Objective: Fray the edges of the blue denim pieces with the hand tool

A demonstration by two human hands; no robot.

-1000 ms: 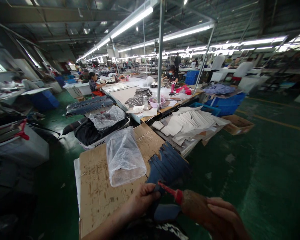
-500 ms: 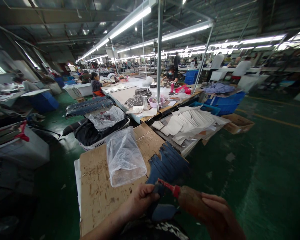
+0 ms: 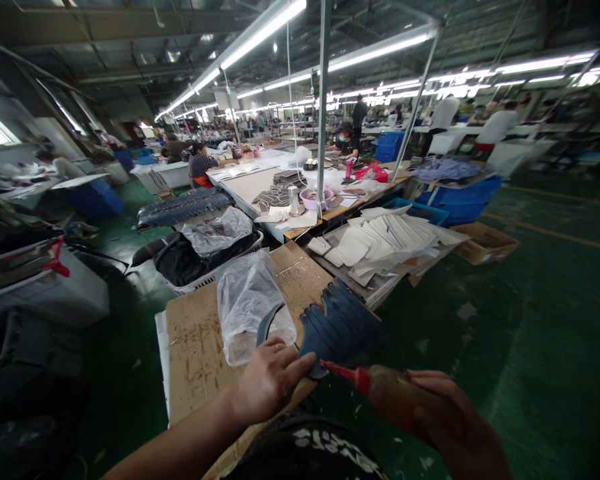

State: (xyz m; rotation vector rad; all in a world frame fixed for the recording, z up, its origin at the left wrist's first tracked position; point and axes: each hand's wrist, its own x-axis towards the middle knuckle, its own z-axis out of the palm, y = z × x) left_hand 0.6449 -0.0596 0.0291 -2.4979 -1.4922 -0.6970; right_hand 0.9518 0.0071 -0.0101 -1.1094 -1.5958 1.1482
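My left hand (image 3: 275,377) is over the front of the cardboard, its fingers closed on a curved dark blue cut piece (image 3: 265,325) that sticks up beyond the knuckles. Its thumb and finger side reach the near tip of a fanned stack of blue cut pieces (image 3: 340,320); whether they touch it is hard to see. In my right hand (image 3: 455,407) lies a brownish squeeze bottle (image 3: 397,395) with a red nozzle, tilted so that the tip points left, close to the stack's near end.
A clear plastic bag (image 3: 250,293) lies on the stained cardboard (image 3: 195,360). Beyond are a basket of black material (image 3: 185,260), a tray of pale sheets (image 3: 375,240), and a worktable with a metal post (image 3: 324,107). A cardboard box (image 3: 485,241) sits on the green floor. Other people work farther off.
My left hand has moved forward and up from near my body to the stack, and the blue piece now points away over the bag. The bottle has shifted slightly right.
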